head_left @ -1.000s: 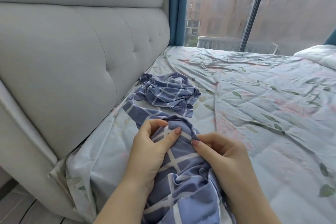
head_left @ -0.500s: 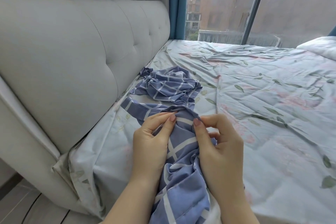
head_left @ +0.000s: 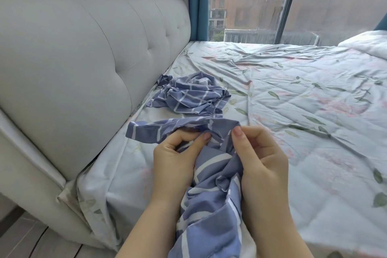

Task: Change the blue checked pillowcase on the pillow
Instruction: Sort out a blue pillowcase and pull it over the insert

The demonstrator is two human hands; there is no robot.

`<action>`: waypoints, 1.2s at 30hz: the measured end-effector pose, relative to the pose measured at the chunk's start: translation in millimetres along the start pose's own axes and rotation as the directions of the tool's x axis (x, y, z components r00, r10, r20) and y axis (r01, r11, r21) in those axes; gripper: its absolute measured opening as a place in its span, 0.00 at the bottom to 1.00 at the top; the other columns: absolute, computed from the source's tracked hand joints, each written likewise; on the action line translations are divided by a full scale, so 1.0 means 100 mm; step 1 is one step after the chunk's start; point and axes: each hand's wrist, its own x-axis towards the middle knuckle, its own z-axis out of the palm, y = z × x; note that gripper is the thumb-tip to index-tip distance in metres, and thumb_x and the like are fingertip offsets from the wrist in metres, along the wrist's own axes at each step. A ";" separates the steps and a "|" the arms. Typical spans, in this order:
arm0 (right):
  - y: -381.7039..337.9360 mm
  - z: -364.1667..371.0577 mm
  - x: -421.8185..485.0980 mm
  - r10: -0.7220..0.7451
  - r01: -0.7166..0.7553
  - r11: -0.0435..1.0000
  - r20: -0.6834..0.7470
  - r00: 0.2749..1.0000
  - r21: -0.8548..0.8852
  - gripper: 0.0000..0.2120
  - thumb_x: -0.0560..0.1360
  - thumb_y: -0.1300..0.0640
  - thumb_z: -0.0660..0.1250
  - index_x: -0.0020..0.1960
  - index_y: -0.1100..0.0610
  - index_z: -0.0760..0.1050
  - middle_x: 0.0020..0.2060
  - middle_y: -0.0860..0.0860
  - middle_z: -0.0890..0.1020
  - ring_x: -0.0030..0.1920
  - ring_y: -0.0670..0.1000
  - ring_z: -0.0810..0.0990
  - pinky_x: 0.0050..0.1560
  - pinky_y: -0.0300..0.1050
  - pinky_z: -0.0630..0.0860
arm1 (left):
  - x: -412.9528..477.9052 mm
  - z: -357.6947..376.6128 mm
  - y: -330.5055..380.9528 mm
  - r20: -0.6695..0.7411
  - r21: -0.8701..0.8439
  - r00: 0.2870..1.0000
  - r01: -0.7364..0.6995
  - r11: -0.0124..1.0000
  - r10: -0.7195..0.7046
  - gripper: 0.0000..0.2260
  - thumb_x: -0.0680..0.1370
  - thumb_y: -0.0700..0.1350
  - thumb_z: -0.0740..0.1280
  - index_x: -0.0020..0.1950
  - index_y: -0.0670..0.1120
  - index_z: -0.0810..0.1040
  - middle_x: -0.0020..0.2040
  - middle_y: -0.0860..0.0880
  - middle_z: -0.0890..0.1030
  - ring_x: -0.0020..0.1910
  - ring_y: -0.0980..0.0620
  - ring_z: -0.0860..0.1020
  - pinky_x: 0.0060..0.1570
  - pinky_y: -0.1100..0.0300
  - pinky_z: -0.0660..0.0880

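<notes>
Two-handed: pinches gathered hem of blue checked pillowcase (head_left: pixel 211 190) with left hand (head_left: pixel 174 163) and right hand (head_left: pixel 263 165) side by side, cloth hanging between wrists above floral sheet (head_left: pixel 303 132), near second checked cloth (head_left: pixel 192 94) by headboard (head_left: pixel 83 65).

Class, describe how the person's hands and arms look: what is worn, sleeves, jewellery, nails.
The left hand and right hand are bare: no gloves, rings, watch or bracelet. No sleeve shows on either forearm down to the frame edge. The nails are rounded, with what looks like pinkish polish.
</notes>
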 end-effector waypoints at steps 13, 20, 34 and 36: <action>0.07 -0.13 0.13 0.212 -0.198 0.973 0.123 0.970 -0.116 0.17 0.73 0.52 0.65 0.43 0.69 0.76 0.36 0.61 0.79 0.39 0.52 0.74 0.42 0.50 0.71 | -0.25 0.02 0.12 -0.015 -0.101 0.995 -0.104 0.989 0.103 0.07 0.70 0.47 0.71 0.34 0.47 0.83 0.35 0.50 0.76 0.37 0.58 0.75 0.41 0.70 0.71; 0.07 -0.18 0.12 0.216 -0.203 0.972 0.111 0.970 -0.120 0.11 0.74 0.60 0.68 0.36 0.65 0.76 0.30 0.54 0.76 0.34 0.48 0.71 0.32 0.40 0.69 | -0.28 0.07 0.09 -0.129 0.069 0.967 -0.211 0.975 0.218 0.06 0.70 0.50 0.71 0.33 0.52 0.82 0.37 0.50 0.78 0.37 0.59 0.76 0.40 0.71 0.70; 0.12 -0.13 0.05 -0.104 0.064 0.953 -0.123 0.987 -0.297 0.11 0.80 0.56 0.63 0.40 0.58 0.72 0.32 0.51 0.78 0.32 0.45 0.74 0.34 0.35 0.71 | -0.27 0.01 0.05 -0.231 0.119 0.951 -0.184 0.976 0.207 0.19 0.74 0.55 0.64 0.36 0.39 0.74 0.32 0.47 0.75 0.31 0.60 0.70 0.33 0.69 0.68; 0.10 -0.10 0.02 -0.152 0.107 0.952 -0.142 0.978 -0.285 0.11 0.81 0.53 0.62 0.41 0.54 0.71 0.31 0.48 0.77 0.32 0.46 0.74 0.34 0.36 0.71 | -0.26 0.01 0.06 -0.237 0.113 0.953 -0.168 0.979 0.190 0.20 0.75 0.54 0.63 0.35 0.38 0.72 0.31 0.47 0.73 0.30 0.60 0.68 0.32 0.69 0.67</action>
